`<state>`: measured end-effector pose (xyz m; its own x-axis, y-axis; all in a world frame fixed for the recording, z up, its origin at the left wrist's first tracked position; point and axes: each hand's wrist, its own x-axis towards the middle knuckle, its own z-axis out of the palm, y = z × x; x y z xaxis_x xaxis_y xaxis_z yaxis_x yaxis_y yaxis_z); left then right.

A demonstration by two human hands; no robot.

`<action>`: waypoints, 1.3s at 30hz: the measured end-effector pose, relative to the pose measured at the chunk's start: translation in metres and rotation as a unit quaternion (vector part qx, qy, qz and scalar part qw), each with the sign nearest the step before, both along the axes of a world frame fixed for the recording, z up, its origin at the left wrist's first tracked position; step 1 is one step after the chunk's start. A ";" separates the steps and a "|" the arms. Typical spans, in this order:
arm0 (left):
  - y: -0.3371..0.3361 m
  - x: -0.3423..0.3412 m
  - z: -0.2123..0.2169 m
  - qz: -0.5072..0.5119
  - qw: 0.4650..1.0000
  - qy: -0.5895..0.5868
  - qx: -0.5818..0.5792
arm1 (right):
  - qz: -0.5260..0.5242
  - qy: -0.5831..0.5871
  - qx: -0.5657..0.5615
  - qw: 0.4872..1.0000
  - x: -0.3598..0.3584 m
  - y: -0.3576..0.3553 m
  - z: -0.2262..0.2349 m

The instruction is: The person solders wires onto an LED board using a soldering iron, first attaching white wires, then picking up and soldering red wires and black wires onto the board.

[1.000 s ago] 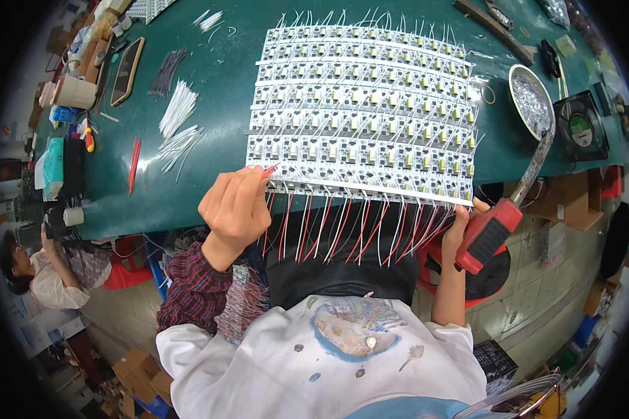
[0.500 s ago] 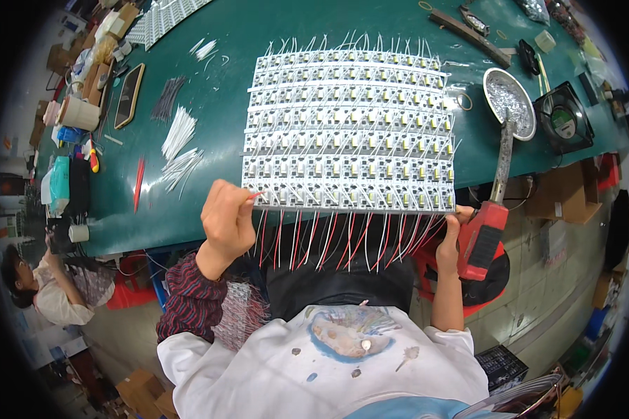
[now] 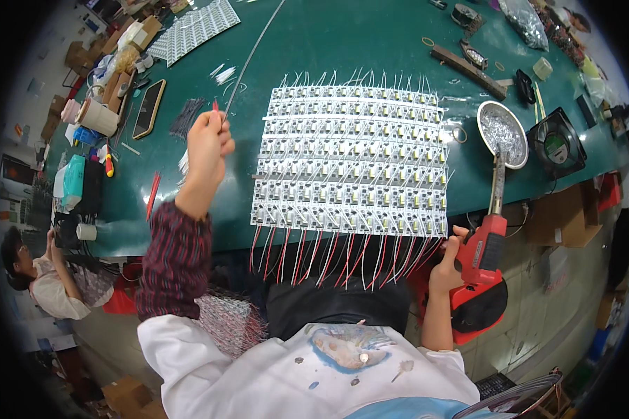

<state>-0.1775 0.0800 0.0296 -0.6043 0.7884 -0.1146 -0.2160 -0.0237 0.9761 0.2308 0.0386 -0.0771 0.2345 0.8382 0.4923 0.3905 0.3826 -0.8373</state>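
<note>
My left hand (image 3: 210, 143) is raised over the table, left of the panel, its fingers closed around a short, thin red piece (image 3: 215, 106) that looks like a wire end. A long thin grey strand (image 3: 255, 49) runs down to these fingers; I cannot tell if they grip it. A white panel of small circuit boards (image 3: 349, 167) lies near the table's front edge, with red and white wires (image 3: 328, 255) hanging off its near side. By its near right corner, my right hand (image 3: 446, 269) is closed at the grip of a red soldering gun (image 3: 483, 251), fingers partly hidden. The gun's tip rests in a round dish (image 3: 503, 126).
Bundles of black wires (image 3: 187, 117) and red wires (image 3: 153, 195) lie left, near a phone (image 3: 149, 109). A black fan (image 3: 555, 143) and a metal bar (image 3: 468, 72) are at right. Another panel (image 3: 199, 31) lies far left. A person (image 3: 56, 272) sits at the left.
My left hand has moved up and left, away from the panel's near left corner, with the red piece. The grey strand has come into view. My right hand stays at the soldering gun.
</note>
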 end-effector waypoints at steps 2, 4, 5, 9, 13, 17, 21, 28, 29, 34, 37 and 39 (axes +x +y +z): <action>0.026 -0.016 -0.010 0.018 1.000 -0.016 -0.009 | -0.004 0.037 0.011 0.999 -0.010 -0.001 0.011; 0.045 -0.029 -0.018 0.068 0.996 0.024 -0.051 | 0.036 0.054 -0.003 0.998 -0.010 -0.002 0.014; 0.050 -0.035 -0.022 0.067 0.996 0.023 -0.051 | 0.059 0.053 -0.025 0.997 -0.010 -0.005 0.018; 0.057 -0.043 -0.010 0.084 0.955 0.235 -0.163 | 0.112 0.085 -0.072 0.987 -0.022 -0.006 0.031; 0.038 -0.049 0.001 0.086 0.753 0.617 -0.210 | 0.083 0.061 -0.065 0.993 -0.023 -0.008 0.028; -0.021 0.020 0.020 -0.065 0.860 0.503 -0.046 | 0.082 0.048 -0.007 0.995 -0.020 -0.007 0.015; -0.097 0.095 0.009 -0.115 0.799 0.590 -0.012 | 0.122 0.050 -0.065 0.989 -0.012 -0.009 0.017; -0.129 0.104 -0.022 -0.158 0.832 0.532 0.008 | 0.101 0.083 -0.038 0.991 -0.006 -0.013 -0.005; -0.126 0.101 -0.023 -0.148 0.840 0.521 0.019 | 0.097 0.078 -0.040 0.991 -0.004 -0.018 -0.007; -0.112 0.081 -0.024 -0.170 0.830 0.528 0.051 | 0.054 0.132 -0.106 0.984 -0.023 -0.046 0.012; -0.107 0.061 -0.023 -0.214 0.869 0.443 0.050 | 0.010 0.017 -0.120 0.993 -0.023 -0.064 0.015; -0.102 0.050 -0.021 -0.216 0.881 0.420 0.041 | 0.029 -0.029 -0.116 0.992 -0.024 -0.068 0.020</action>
